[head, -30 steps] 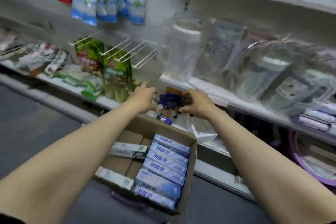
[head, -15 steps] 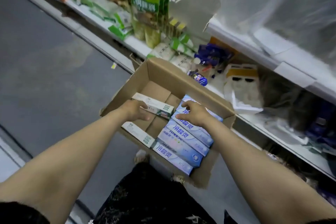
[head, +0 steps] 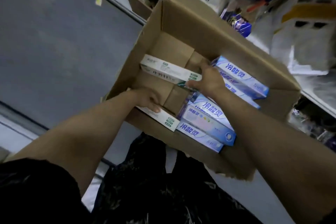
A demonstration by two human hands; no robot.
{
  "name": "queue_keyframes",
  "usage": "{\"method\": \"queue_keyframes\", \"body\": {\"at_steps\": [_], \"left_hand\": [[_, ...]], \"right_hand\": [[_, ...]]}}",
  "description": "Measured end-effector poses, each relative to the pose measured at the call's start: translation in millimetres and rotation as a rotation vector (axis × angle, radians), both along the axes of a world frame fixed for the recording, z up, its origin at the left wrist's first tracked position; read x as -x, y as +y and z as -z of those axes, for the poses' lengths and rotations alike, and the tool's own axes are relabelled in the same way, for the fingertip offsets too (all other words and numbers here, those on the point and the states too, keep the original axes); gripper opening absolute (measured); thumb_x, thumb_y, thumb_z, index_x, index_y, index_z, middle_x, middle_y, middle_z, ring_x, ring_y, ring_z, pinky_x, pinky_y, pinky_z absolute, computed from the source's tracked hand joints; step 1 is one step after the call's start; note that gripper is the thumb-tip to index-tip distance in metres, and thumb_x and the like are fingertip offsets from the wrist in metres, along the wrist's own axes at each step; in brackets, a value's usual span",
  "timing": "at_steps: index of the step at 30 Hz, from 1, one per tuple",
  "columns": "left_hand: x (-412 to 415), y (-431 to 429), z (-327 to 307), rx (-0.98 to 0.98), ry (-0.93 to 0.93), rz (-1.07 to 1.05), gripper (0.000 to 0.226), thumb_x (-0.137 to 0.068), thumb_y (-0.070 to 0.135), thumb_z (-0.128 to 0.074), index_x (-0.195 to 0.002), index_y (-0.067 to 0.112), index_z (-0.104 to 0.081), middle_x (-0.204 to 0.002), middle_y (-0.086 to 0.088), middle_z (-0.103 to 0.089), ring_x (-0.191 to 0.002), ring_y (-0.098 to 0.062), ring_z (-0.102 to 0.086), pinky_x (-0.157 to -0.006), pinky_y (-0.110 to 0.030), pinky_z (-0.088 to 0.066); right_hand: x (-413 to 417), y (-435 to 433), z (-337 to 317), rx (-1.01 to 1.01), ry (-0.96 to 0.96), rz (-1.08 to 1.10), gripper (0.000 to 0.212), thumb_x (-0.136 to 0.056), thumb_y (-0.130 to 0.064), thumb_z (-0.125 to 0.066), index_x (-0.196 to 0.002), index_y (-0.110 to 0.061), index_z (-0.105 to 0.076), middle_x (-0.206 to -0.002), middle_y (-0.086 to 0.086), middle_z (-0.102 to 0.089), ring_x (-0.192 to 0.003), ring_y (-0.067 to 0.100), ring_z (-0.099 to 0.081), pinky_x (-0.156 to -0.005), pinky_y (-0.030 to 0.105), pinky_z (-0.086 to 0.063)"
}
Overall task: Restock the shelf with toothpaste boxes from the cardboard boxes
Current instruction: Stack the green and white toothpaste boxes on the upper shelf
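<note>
Reaching into cardboard box: left grip clasps near white-green toothpaste box; right grip pinches end of far white-green toothpaste box. Blue toothpaste boxes marked 冷酸灵 stacked along its right side. Shelf with bagged goods beyond.

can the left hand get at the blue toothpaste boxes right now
Probably yes, the near ones: the cardboard box is open-topped and the blue toothpaste boxes lie bare just beside the left hand. But it holds a white toothpaste box, and the right forearm crosses the farther ones.
</note>
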State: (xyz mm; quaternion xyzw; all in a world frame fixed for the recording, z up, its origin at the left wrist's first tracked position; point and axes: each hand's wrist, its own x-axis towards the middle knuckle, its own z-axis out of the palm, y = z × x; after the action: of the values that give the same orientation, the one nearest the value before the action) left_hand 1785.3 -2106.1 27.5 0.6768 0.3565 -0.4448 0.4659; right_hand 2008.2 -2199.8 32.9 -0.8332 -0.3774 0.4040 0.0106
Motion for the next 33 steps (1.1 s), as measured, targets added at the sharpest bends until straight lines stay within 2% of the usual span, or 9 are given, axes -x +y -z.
{"method": "queue_keyframes", "body": {"at_steps": [3, 8, 11, 14, 19, 23, 25, 28, 33], "left_hand": [[-9, 3, 14, 0.057, 0.027, 0.062, 0.043, -0.087, 0.022, -0.072, -0.126, 0.009, -0.061, -0.130, -0.009, -0.059, -0.122, -0.025, -0.055, -0.093, -0.026, -0.042], [-13, 10, 31, 0.068, 0.019, 0.059, 0.050, -0.081, 0.034, -0.077, -0.124, 0.014, -0.064, -0.129, -0.007, -0.061, -0.119, -0.023, -0.057, -0.094, -0.028, -0.044], [-12, 15, 43, 0.082, 0.003, 0.112, 0.058, -0.075, 0.048, -0.079, -0.124, 0.021, -0.065, -0.133, 0.002, -0.056, -0.121, -0.017, -0.051, -0.090, -0.024, -0.040], [-12, 19, 51, 0.079, 0.003, 0.110, 0.064, -0.071, 0.056, -0.079, -0.124, 0.024, -0.065, -0.133, 0.006, -0.054, -0.120, -0.014, -0.049, -0.089, -0.022, -0.037], [-19, 26, 59, 0.073, 0.021, 0.177, 0.072, -0.070, 0.066, -0.074, -0.127, 0.024, -0.062, -0.134, 0.004, -0.053, -0.118, -0.016, -0.049, -0.091, -0.027, -0.040], [-25, 29, 61, 0.082, 0.055, 0.235, 0.076, -0.074, 0.070, -0.067, -0.131, 0.020, -0.059, -0.135, 0.001, -0.051, -0.118, -0.019, -0.048, -0.092, -0.030, -0.040], [-27, 30, 60, 0.085, 0.059, 0.264, 0.076, -0.072, 0.073, -0.066, -0.127, 0.021, -0.062, -0.134, 0.002, -0.052, -0.116, -0.019, -0.049, -0.091, -0.030, -0.040], [-33, 32, 57, 0.091, 0.073, 0.327, 0.080, -0.066, 0.077, -0.066, -0.121, 0.021, -0.065, -0.128, 0.003, -0.055, -0.110, -0.019, -0.052, -0.089, -0.032, -0.044], [-31, 36, 64, 0.102, 0.144, 0.310, 0.102, -0.036, 0.095, -0.064, -0.108, 0.024, -0.060, -0.125, 0.003, -0.058, -0.111, -0.024, -0.055, -0.100, -0.043, -0.044]], "right_hand": [[1, 10, 9, 0.057, -0.035, -0.088, 0.073, -0.070, -0.041, -0.085, -0.129, -0.016, -0.050, -0.127, 0.015, -0.055, -0.117, 0.034, -0.054, -0.084, 0.040, -0.049], [7, 21, 16, 0.121, -0.056, -0.183, 0.074, -0.072, -0.044, -0.083, -0.133, -0.018, -0.048, -0.125, 0.015, -0.059, -0.120, 0.035, -0.052, -0.091, 0.041, -0.046], [6, 22, 17, 0.150, -0.035, -0.163, 0.065, -0.076, -0.042, -0.079, -0.133, -0.024, -0.052, -0.125, 0.013, -0.062, -0.117, 0.035, -0.056, -0.090, 0.040, -0.048], [0, 26, 7, 0.167, 0.040, -0.156, 0.050, -0.087, -0.043, -0.070, -0.130, -0.020, -0.059, -0.124, 0.012, -0.065, -0.116, 0.033, -0.058, -0.093, 0.037, -0.048], [-15, 3, -21, 0.129, 0.434, 0.219, 0.041, -0.098, -0.046, -0.056, -0.118, -0.011, -0.067, -0.115, 0.009, -0.070, -0.109, 0.024, -0.064, -0.098, 0.041, -0.051], [-22, -35, -34, 0.146, 0.818, 0.627, 0.052, -0.091, -0.043, -0.065, -0.126, -0.005, -0.061, -0.113, 0.012, -0.073, -0.102, 0.025, -0.072, -0.078, 0.043, -0.061], [-19, -50, -35, 0.137, 0.887, 0.666, 0.050, -0.083, -0.039, -0.069, -0.121, -0.007, -0.062, -0.110, 0.009, -0.074, -0.101, 0.021, -0.072, -0.071, 0.038, -0.061], [-8, -67, -32, 0.091, 0.948, 0.733, 0.029, -0.087, -0.022, -0.067, -0.113, -0.011, -0.064, -0.107, 0.006, -0.074, -0.097, 0.019, -0.072, -0.071, 0.035, -0.061], [14, -82, -29, -0.012, 1.030, 0.873, 0.044, -0.080, -0.017, -0.070, -0.121, -0.005, -0.061, -0.116, 0.012, -0.071, -0.103, 0.024, -0.070, -0.074, 0.036, -0.060]]}}
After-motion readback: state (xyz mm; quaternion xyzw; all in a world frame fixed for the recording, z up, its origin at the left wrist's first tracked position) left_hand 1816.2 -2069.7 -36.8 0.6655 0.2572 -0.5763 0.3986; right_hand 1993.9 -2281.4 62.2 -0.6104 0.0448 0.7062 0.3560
